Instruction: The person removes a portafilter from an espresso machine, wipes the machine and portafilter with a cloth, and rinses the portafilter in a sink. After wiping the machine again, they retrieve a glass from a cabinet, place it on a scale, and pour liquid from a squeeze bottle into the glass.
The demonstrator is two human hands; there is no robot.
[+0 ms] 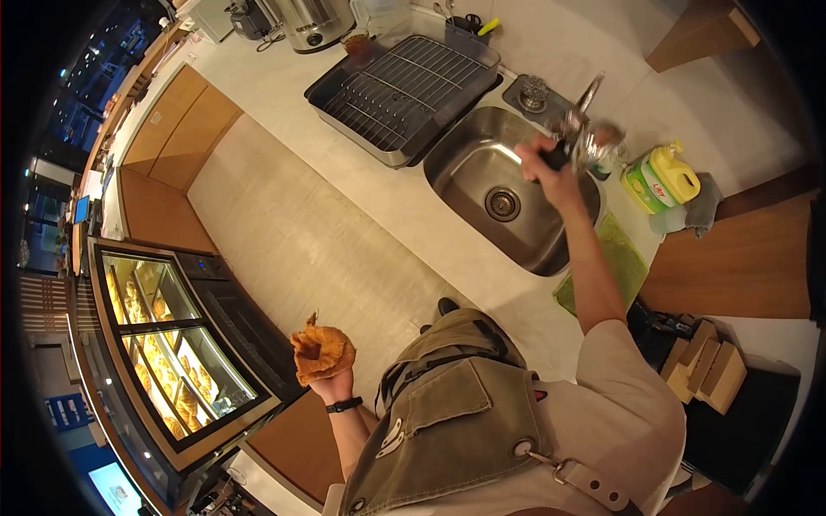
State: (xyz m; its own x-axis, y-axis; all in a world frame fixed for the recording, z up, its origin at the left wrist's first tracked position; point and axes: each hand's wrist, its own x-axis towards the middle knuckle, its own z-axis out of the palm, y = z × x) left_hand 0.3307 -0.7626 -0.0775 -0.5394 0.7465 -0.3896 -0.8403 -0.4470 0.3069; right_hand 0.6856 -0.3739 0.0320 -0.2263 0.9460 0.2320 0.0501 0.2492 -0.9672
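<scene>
My right hand is closed round the black handle of what looks like a portafilter, held over the back right of the steel sink. Its metal head is smeared by motion and overlaps the area below the tap. Low on the left, away from the counter, my left hand grips a bunched orange-brown cloth. The cloth hides most of those fingers. A round metal fitting sits on the dark drip tray behind the sink.
A dish rack stands left of the sink. To the right are a yellow detergent jug, a green cloth and wooden blocks. A lit pastry case stands across the floor. A metal urn is at the back.
</scene>
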